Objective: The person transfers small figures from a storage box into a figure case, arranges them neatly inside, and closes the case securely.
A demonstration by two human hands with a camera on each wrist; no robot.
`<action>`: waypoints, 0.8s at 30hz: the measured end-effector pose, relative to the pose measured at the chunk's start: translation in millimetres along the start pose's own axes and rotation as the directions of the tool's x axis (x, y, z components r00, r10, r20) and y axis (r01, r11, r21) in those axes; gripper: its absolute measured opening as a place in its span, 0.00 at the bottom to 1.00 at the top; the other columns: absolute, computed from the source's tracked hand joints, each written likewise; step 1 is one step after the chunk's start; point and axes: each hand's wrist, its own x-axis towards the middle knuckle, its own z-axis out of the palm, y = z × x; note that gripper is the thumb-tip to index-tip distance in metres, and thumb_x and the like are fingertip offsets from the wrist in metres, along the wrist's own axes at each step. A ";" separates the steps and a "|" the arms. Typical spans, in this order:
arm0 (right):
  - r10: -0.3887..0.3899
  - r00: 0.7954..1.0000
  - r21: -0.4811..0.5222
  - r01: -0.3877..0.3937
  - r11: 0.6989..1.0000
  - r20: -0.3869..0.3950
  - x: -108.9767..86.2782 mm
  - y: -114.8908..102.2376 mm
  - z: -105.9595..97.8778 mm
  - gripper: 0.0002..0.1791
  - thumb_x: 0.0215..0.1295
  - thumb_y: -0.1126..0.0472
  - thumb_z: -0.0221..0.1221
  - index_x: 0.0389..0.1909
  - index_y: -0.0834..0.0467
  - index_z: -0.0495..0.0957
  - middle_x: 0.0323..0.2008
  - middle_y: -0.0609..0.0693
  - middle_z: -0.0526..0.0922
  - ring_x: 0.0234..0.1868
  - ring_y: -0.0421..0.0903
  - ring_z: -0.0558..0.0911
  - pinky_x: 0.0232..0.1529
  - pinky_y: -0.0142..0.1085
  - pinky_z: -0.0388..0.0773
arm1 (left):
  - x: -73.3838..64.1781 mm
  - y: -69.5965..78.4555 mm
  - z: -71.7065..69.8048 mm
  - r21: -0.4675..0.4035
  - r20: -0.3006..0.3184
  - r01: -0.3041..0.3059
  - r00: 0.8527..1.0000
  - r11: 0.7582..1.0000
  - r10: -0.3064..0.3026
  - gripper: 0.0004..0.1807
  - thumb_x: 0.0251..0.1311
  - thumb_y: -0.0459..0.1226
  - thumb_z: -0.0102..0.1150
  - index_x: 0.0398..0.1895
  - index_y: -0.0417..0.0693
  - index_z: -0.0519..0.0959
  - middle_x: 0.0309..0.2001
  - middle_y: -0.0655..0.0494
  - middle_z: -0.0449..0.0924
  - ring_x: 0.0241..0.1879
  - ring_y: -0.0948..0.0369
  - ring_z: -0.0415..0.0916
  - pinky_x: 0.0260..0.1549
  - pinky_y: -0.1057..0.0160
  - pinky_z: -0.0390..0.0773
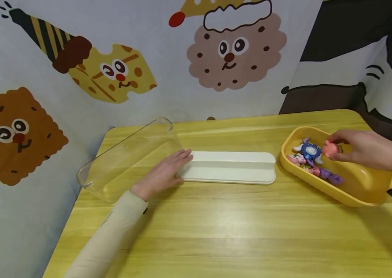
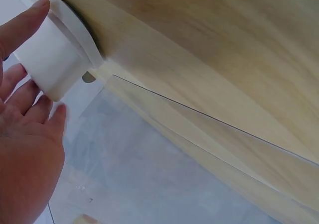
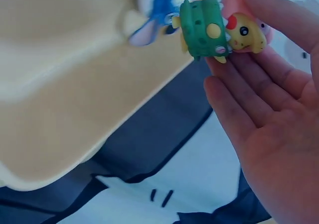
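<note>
**Right hand [image 1: 354, 148] holds a small figurine [image 1: 330, 149] at the yellow bin [image 1: 366, 187]**

From my distant place, I see the right hand with its thumb and fingers closed around the figurine. In the head view this toy looks pink; the right wrist view shows also a green body and a yellow face. It is over the bin, near the far side, just beside a blue figurine [image 1: 310, 151]. A purple figurine [image 1: 331, 177] and some pink pieces [image 1: 297, 159] lie inside the bin too.

The left hand [image 1: 162, 173] is wide, with the fingers rather straight, at the left end of a white tray [image 1: 227, 175]. Its thumb is toward the near edge and its fingertips toward the far corner; how firmly it presses, I cannot tell. The tray lies flat on the wooden table [image 1: 234, 227], between the bin and a clear box [image 1: 130, 154]. Behind the table I see a cloth [image 1: 171, 61] with cartoon biscuits and cheese.
</note>
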 end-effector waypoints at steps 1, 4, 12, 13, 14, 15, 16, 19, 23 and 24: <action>-0.012 1.000 0.014 0.012 1.000 -0.022 -1.8 -4.1 -1.0 0.29 0.59 0.59 0.76 0.54 0.72 0.77 0.47 0.66 0.84 0.47 0.63 0.81 0.50 0.66 0.79 | -0.8 -0.5 0.2 -0.003 0.004 -0.002 1.000 1.000 0.002 0.46 0.60 0.33 0.74 0.79 0.38 0.60 0.81 0.44 0.54 0.80 0.46 0.50 0.78 0.48 0.54; -0.065 0.992 0.049 0.071 0.996 -0.107 -5.4 -18.7 -2.0 0.30 0.56 0.61 0.77 0.55 0.71 0.78 0.48 0.63 0.84 0.48 0.60 0.82 0.50 0.57 0.83 | -4.9 -1.8 1.0 -0.031 0.013 0.008 1.000 0.999 -0.008 0.45 0.62 0.30 0.72 0.80 0.39 0.59 0.82 0.45 0.52 0.81 0.45 0.48 0.78 0.47 0.55; -0.182 0.946 0.171 0.232 0.958 -0.267 -11.8 -53.0 1.3 0.34 0.53 0.67 0.78 0.61 0.66 0.78 0.52 0.58 0.83 0.48 0.51 0.83 0.45 0.05 0.62 | -10.4 -3.5 4.8 -0.077 0.017 0.019 1.000 0.997 -0.018 0.46 0.62 0.29 0.71 0.81 0.42 0.58 0.82 0.47 0.50 0.80 0.46 0.48 0.72 0.46 0.67; -0.191 0.941 0.185 0.247 0.951 -0.279 -12.6 -56.7 1.2 0.33 0.53 0.68 0.78 0.61 0.64 0.78 0.53 0.57 0.83 0.48 0.47 0.82 0.45 0.05 0.63 | -10.0 -3.6 5.2 -0.081 0.013 0.016 1.000 0.997 -0.015 0.46 0.61 0.29 0.72 0.81 0.42 0.59 0.82 0.47 0.51 0.80 0.46 0.48 0.72 0.46 0.67; -0.198 0.936 0.201 0.262 0.944 -0.291 -13.0 -60.4 1.3 0.32 0.54 0.67 0.77 0.61 0.63 0.79 0.53 0.56 0.83 0.48 0.42 0.81 0.46 0.06 0.65 | -9.4 -3.7 5.3 -0.081 0.007 0.011 1.000 0.997 -0.011 0.47 0.60 0.28 0.72 0.81 0.42 0.59 0.82 0.47 0.52 0.80 0.45 0.49 0.72 0.46 0.67; -0.205 0.931 0.219 0.277 0.936 -0.304 -13.4 -64.3 0.9 0.31 0.54 0.68 0.77 0.61 0.62 0.80 0.53 0.54 0.83 0.48 0.38 0.79 0.46 0.06 0.66 | -8.7 -3.9 5.3 -0.081 0.002 0.007 1.000 0.997 -0.007 0.47 0.60 0.28 0.73 0.80 0.41 0.60 0.82 0.46 0.52 0.80 0.45 0.50 0.72 0.45 0.67; -0.206 0.928 0.241 0.286 0.927 -0.311 -13.6 -68.4 0.4 0.30 0.55 0.67 0.77 0.60 0.61 0.80 0.53 0.53 0.83 0.47 0.34 0.78 0.47 0.07 0.67 | -7.8 -4.1 5.3 -0.083 -0.004 0.004 1.000 0.997 -0.005 0.47 0.59 0.28 0.73 0.80 0.41 0.60 0.82 0.46 0.53 0.80 0.45 0.50 0.72 0.45 0.66; -0.217 0.920 0.304 0.320 0.897 -0.327 -12.5 -80.8 0.3 0.27 0.56 0.68 0.75 0.58 0.58 0.82 0.52 0.50 0.83 0.47 0.28 0.75 0.49 0.09 0.70 | -5.4 -4.3 4.5 -0.084 -0.014 -0.001 1.000 0.996 0.000 0.47 0.58 0.28 0.74 0.80 0.41 0.61 0.81 0.46 0.54 0.79 0.45 0.51 0.72 0.45 0.66; -0.242 0.917 0.394 0.359 0.846 -0.316 -9.2 -98.0 2.4 0.24 0.59 0.68 0.74 0.57 0.58 0.81 0.51 0.49 0.82 0.47 0.30 0.78 0.49 0.14 0.76 | -2.1 -4.6 2.8 -0.091 -0.014 -0.008 1.000 0.996 0.007 0.46 0.59 0.27 0.73 0.80 0.41 0.61 0.81 0.46 0.54 0.80 0.45 0.51 0.72 0.44 0.66; -0.249 0.917 0.417 0.368 0.831 -0.313 -8.1 -102.6 3.2 0.24 0.60 0.68 0.73 0.57 0.58 0.80 0.51 0.50 0.82 0.46 0.32 0.79 0.48 0.16 0.77 | -1.2 -4.8 2.5 -0.093 -0.013 -0.010 1.000 0.996 0.009 0.46 0.59 0.27 0.72 0.80 0.41 0.61 0.81 0.46 0.54 0.80 0.45 0.51 0.72 0.44 0.66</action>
